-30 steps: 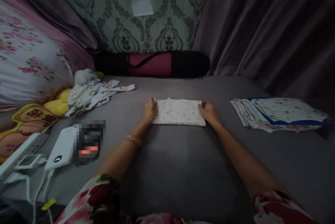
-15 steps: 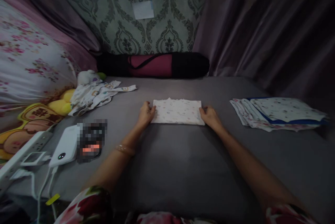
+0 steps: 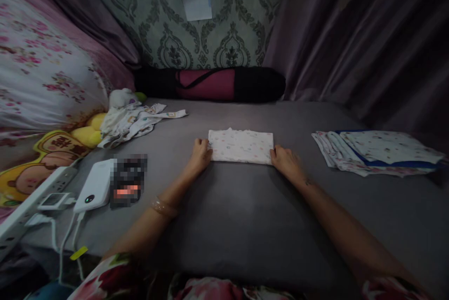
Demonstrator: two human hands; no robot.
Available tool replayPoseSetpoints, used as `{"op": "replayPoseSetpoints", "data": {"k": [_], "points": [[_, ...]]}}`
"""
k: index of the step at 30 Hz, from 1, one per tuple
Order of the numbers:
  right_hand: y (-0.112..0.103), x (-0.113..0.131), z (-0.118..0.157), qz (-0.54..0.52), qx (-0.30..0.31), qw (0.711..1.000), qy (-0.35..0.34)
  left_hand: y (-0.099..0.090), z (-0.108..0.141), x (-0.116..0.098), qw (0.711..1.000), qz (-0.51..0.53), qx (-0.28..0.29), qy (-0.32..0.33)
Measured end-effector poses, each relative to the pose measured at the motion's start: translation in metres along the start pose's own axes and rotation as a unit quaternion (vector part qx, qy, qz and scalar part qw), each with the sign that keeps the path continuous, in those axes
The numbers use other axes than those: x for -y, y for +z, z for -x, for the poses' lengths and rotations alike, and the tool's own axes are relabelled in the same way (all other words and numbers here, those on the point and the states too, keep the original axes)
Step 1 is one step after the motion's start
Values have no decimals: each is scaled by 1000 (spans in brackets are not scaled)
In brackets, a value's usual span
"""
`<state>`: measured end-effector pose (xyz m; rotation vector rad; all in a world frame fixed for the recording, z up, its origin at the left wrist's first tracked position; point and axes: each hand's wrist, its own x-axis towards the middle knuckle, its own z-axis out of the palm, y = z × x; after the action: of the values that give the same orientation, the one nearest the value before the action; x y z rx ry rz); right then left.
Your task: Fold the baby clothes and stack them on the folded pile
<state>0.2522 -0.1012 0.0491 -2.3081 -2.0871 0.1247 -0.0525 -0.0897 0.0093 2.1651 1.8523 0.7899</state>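
Note:
A white cloth with a small print [image 3: 241, 146], folded into a flat rectangle, lies on the grey bed surface [image 3: 238, 206] in front of me. My left hand [image 3: 201, 154] is closed on its left edge near the front corner. At the right edge, the fingers of my right hand [image 3: 285, 159] pinch the front corner. Both hands rest low, close to the surface. The cloth's back edge is slightly wavy.
Folded printed clothes [image 3: 389, 148] are stacked at the right. At the left are a crumpled garment [image 3: 133, 124], plush toys [image 3: 91, 131], a white power bank [image 3: 95, 185], a blurred dark object [image 3: 128, 180] and a power strip [image 3: 45, 192]. A long black-and-red bag [image 3: 210, 84] lies along the wall.
The view has shifted slightly, moving most things a little right in it. My hands have closed more firmly on the cloth's sides, near its front corners.

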Motion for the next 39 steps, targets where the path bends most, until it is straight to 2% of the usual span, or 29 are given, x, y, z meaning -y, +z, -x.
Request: {"op": "replayPoseSetpoints", "data": {"k": [2, 5, 8, 12, 16, 21, 30, 34, 38, 39], "points": [[-5, 12, -3, 13, -41, 998, -39, 0, -5, -14, 999, -19, -20, 36], [-2, 40, -12, -7, -126, 977, -173, 11, -18, -43, 994, -22, -2, 110], [11, 69, -23, -31, -128, 957, -257, 30, -32, -67, 990, -66, 33, 122], [29, 85, -32, -28, -95, 962, -256, 51, -42, -72, 985, -132, 69, 91], [38, 83, -32, -27, -91, 962, -256, 57, -39, -63, 981, -157, 65, 90], [38, 83, -29, -29, -88, 964, -251, 57, -35, -62, 983, -155, 53, 87], [38, 84, -30, -29, -54, 969, -237, 60, -34, -61, 985, -145, 67, 67], [35, 83, -32, -30, -26, 971, -236, 57, -37, -62, 983, -150, 93, 58], [25, 80, -40, -49, 49, 969, -238, 46, -43, -67, 977, -140, 160, 36], [22, 78, -42, -57, 54, 969, -235, 43, -44, -69, 977, -137, 162, 33]]}}
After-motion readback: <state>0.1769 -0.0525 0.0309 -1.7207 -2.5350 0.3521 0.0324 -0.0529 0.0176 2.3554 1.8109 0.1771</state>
